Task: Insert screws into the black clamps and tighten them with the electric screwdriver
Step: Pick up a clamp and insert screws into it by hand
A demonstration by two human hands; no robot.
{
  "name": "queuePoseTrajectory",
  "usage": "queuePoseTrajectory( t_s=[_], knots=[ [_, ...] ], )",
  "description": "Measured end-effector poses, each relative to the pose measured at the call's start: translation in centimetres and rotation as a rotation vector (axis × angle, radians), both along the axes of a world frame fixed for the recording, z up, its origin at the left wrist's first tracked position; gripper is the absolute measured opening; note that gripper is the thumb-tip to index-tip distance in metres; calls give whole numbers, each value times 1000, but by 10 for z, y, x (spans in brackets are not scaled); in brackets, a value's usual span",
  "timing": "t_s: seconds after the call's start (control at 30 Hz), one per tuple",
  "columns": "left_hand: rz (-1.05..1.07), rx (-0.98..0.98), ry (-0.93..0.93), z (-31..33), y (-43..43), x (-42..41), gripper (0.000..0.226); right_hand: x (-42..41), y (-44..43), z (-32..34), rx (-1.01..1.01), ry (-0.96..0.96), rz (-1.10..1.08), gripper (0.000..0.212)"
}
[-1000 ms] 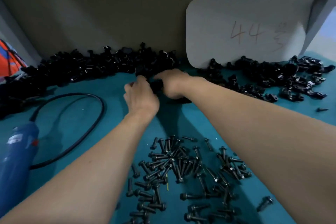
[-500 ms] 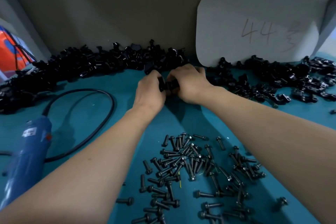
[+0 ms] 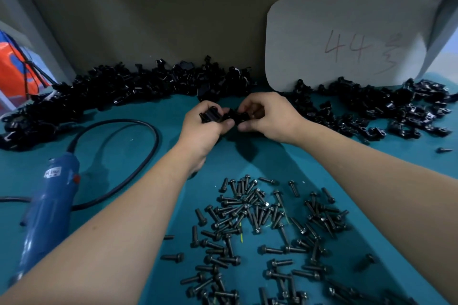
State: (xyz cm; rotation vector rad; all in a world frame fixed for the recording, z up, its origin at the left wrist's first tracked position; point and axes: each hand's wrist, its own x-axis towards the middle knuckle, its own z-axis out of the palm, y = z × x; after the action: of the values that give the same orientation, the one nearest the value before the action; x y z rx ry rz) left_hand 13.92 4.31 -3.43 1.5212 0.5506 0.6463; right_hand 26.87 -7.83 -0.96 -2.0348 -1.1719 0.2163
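Gripping small black plastic clamps over the teal mat, the left hand and the right hand are curling fingers round the pieces. Pinched at the fingertips only, a clamp is probably risking a slip into the loose black metal screws lying nearer; the blue electric screwdriver is lying apart.

Reaches forward with both bare forearms, converging from the lower corners toward the middle. Cups the left hand with fingers curled round a black clamp, thumb stretched out to the right. Turns the right hand knuckles-up, pinching a black piece between thumb and bent fingers. Sets the two thumb tips almost together. Possibly grips one joined part with both hands; too dark to tell. Holds both wrists roughly straight.
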Motion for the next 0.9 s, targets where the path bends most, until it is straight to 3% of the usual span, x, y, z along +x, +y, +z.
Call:
queuePoseTrajectory(
  t_s=[0.2, 0.4, 0.67, 0.8, 0.9],
  knots=[
    [-106, -542, -180, 28, -18, -20, 30, -23, -26, 12, 220, 369, 86, 28],
    [-137, -678, -275, 61, -64, -76, 26, -92, -71, 53, 358, 618, 190, 25],
    [-108, -542, -293, 70, -125, -179, 14, -208, -136, 51, 452, 1028, 206, 17],
    [-66, -398, -278, 51, -137, -216, 30, -241, -144, 31, 606, 1216, 206, 43],
    [-7, -290, -231, 28, -136, -231, 44, -253, -145, 19, 633, 1171, 239, 61]
  ],
)
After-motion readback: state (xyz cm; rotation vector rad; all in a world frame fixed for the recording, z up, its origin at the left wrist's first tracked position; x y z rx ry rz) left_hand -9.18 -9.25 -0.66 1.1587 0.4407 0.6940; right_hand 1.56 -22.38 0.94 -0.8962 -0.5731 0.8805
